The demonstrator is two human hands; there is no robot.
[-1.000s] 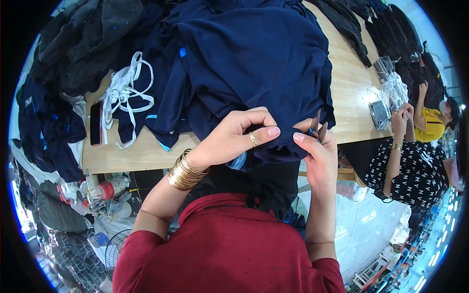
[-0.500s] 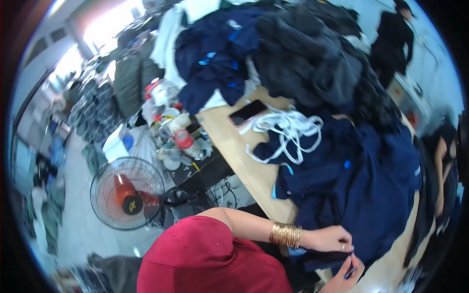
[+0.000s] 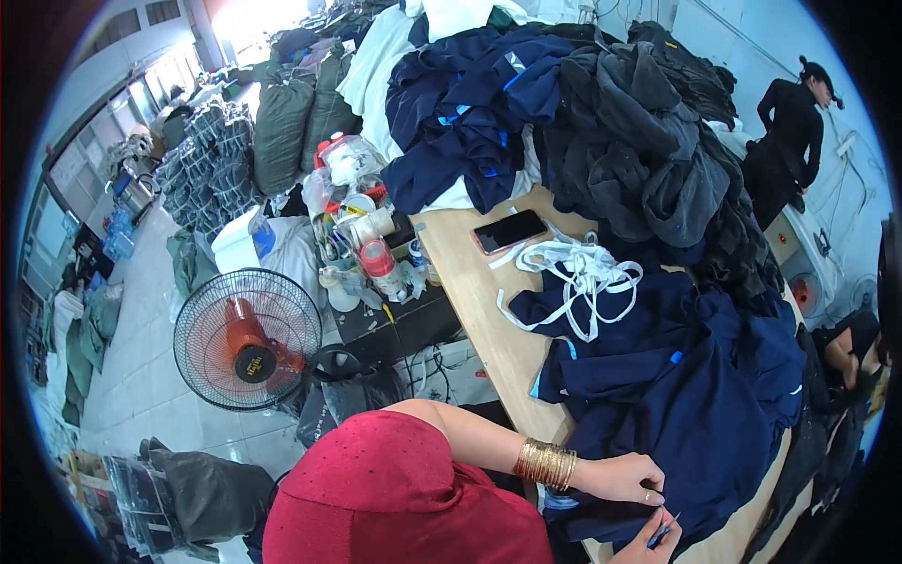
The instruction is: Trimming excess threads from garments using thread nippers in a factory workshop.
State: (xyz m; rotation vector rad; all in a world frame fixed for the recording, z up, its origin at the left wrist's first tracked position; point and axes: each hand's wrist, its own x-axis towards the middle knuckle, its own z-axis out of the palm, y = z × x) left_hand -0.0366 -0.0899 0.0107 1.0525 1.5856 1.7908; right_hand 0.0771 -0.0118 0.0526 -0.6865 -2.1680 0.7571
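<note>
The view has swung left since a second ago — the navy garment [image 3: 676, 395], once central, now lies at four o'clock on the tabletop [image 3: 489, 329], left hand [image 3: 620, 477] fingers pinching its hem, right hand [image 3: 658, 545] closed round small snips — trimming apparently continues.

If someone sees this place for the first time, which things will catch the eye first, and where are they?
Most striking is the big heap of dark blue and grey garments covering the far end of the wooden table. On the floor to the left stands an orange fan. At the lower edge, the left hand, with gold bangles on its wrist, pinches a navy garment beside the right hand.
</note>
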